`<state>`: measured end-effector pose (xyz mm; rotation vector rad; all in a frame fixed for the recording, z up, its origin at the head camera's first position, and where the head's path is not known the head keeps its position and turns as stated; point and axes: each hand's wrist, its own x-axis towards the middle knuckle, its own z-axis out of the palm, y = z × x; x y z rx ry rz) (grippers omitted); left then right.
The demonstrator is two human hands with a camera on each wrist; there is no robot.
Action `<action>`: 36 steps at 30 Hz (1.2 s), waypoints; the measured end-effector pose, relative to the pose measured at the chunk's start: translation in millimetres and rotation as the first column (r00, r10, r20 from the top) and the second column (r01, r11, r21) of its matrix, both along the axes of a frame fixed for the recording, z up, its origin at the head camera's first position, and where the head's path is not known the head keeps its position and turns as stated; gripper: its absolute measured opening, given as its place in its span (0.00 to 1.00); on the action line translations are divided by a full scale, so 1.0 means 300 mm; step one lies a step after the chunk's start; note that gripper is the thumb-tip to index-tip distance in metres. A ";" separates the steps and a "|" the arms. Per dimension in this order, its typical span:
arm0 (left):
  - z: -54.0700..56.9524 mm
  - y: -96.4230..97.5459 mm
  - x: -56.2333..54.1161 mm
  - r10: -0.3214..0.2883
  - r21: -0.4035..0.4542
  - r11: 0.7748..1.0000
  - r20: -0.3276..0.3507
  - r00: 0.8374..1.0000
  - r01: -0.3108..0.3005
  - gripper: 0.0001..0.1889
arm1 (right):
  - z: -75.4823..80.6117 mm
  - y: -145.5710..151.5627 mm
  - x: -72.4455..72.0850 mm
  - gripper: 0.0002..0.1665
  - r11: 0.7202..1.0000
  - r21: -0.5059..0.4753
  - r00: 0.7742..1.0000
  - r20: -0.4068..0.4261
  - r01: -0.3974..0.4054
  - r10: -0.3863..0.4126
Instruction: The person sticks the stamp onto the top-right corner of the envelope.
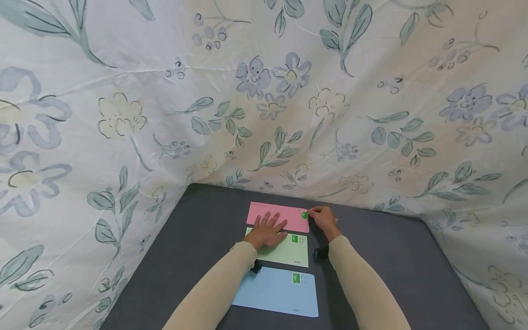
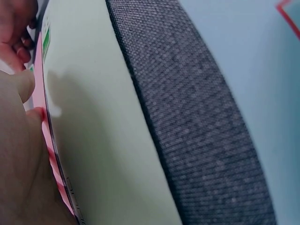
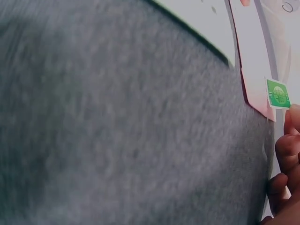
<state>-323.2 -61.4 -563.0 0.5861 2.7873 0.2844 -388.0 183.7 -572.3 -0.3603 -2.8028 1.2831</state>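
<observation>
A pink envelope [image 1: 284,215] lies farthest back on the dark table. My left hand [image 1: 267,230] rests with spread fingers across its lower edge and the light green envelope [image 1: 284,251] in front of it. With thumb and fingertips, my right hand [image 1: 325,217] pinches the edge of a green postage stamp [image 3: 279,93] at the pink envelope's upper right corner. Whether the stamp's underside fully touches the paper cannot be made out. In the left wrist view, the left thumb [image 2: 28,86] shows beside the pink strip.
Nearest me lies a blue envelope [image 1: 276,291], partly under my left forearm, with a green stamp [image 1: 296,278] on it. Another stamp [image 1: 294,239] is on the light green envelope. Floral cloth [image 1: 264,110] hangs behind and beside the dark tabletop [image 1: 383,256].
</observation>
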 end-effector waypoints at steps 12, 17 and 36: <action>-0.006 0.002 -0.002 0.007 -0.008 1.000 -0.013 1.000 -0.007 0.35 | -0.008 -0.012 -0.023 0.17 0.999 -0.033 0.999 0.001 0.038 -0.038; -0.072 0.011 -0.043 0.013 0.002 1.000 0.005 1.000 -0.013 0.36 | -0.009 -0.013 -0.035 0.17 0.998 -0.039 0.998 0.023 0.055 -0.055; 0.022 -0.001 0.020 -0.009 -0.016 1.000 -0.040 0.999 0.008 0.35 | 0.017 -0.035 -0.043 0.17 0.997 -0.063 0.998 0.033 0.047 -0.045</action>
